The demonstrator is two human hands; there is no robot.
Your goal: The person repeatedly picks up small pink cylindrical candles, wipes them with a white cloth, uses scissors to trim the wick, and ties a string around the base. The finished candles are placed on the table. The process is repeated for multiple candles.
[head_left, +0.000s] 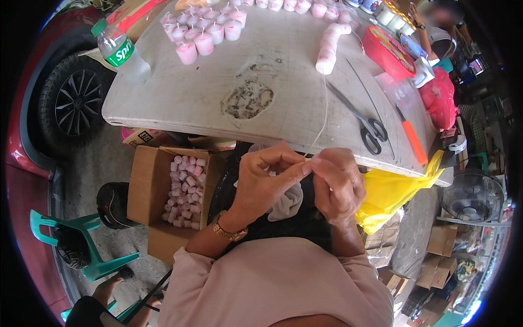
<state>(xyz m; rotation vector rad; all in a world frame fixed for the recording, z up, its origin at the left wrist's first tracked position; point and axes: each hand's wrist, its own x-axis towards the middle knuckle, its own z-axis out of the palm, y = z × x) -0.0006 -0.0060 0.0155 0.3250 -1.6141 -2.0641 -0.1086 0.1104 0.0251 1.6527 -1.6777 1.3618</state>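
Note:
My left hand and my right hand meet fingertip to fingertip just off the table's front edge. Both are closed in a pinch around a thin white thread; its end is hidden in the fingers. Up the table, the thread runs into a line of pink-and-white candle pieces strung end to end. Right of the thread lie black-handled scissors, partly opened, and a long thin metal rod.
Pink-white candles with wicks stand grouped on the table, near a plastic bottle. An orange-handled knife, a red oval tub and a yellow bag are rightward. A cardboard box holds loose candle pieces. Another person is at far right.

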